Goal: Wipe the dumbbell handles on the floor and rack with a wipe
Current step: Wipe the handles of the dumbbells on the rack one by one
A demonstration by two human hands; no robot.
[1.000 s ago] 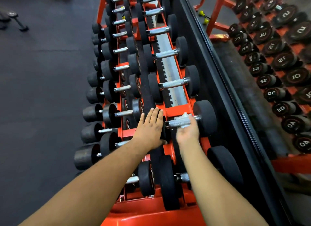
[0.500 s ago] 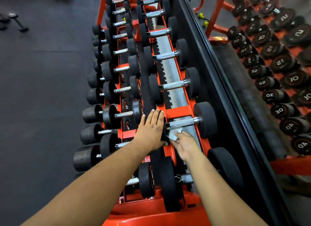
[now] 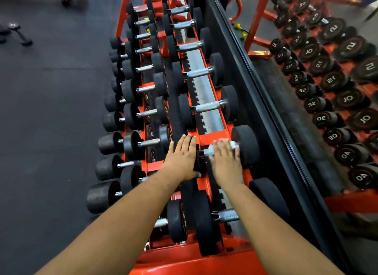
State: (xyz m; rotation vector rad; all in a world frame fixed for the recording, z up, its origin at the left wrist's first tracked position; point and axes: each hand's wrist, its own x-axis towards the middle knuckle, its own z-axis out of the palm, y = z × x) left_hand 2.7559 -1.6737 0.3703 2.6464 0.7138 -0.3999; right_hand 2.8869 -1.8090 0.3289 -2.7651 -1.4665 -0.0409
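1. The right hand (image 3: 225,160) lies over the metal handle (image 3: 206,152) of a dumbbell on the top row of the rack (image 3: 208,138). Its fingers curl over the bar, and a bit of white wipe (image 3: 222,140) shows at the fingertips. I judge that the hand presses the wipe around the handle, but the hand is blurred, so how firm the hold is I cannot tell.
2. The left hand (image 3: 182,158) rests flat, its fingers straight and close together, on the near black weight (image 3: 199,164) of the same dumbbell. Probably it keeps the dumbbell from rolling in its cradle while the other hand rubs.
3. The far weight (image 3: 247,146) sits just beside the right hand, against the black ledge below the mirror (image 3: 306,111).
4. The other dumbbells lie in rows with their handles exposed, so each bar can be reached from above without lifting it.
5. Two small dumbbells (image 3: 18,34) lie on the floor, well apart from the rack; I judge they are not yet wiped.
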